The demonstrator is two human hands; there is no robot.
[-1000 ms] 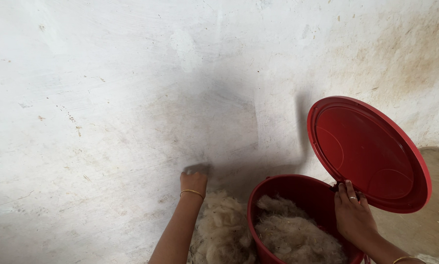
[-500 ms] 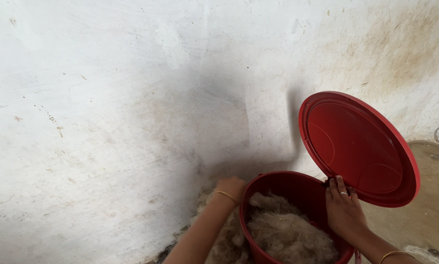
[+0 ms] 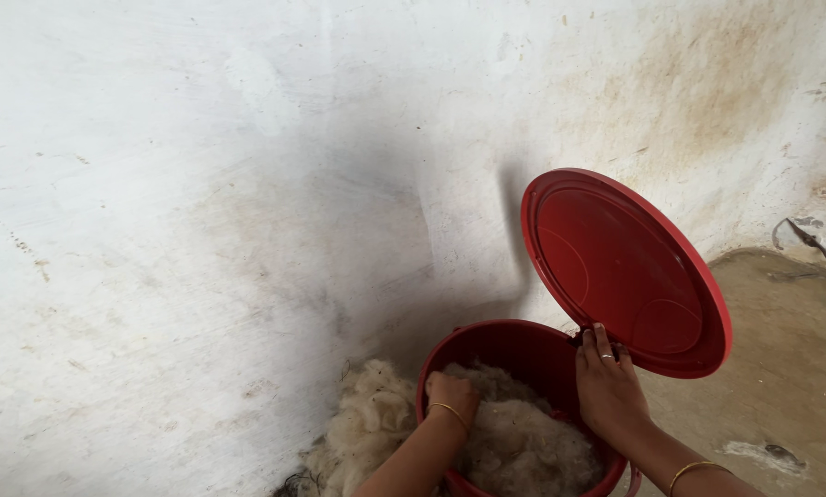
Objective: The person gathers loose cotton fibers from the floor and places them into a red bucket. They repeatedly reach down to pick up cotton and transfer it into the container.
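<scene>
By the wall: red bucket (image 3: 487, 350), nearly full of wool (image 3: 523, 446)
Left hand (image 3: 452, 394): fist pressed into wool
Right hand (image 3: 606, 391): gripping lid (image 3: 625, 271), tilted open
Left over: pile (image 3: 367, 433) on floor

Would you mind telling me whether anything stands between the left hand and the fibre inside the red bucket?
Nothing visible does. The right hand holds the red lid tilted up and off the red bucket, so its mouth is open, and the left hand is inside it, on the pale fibre.
</scene>
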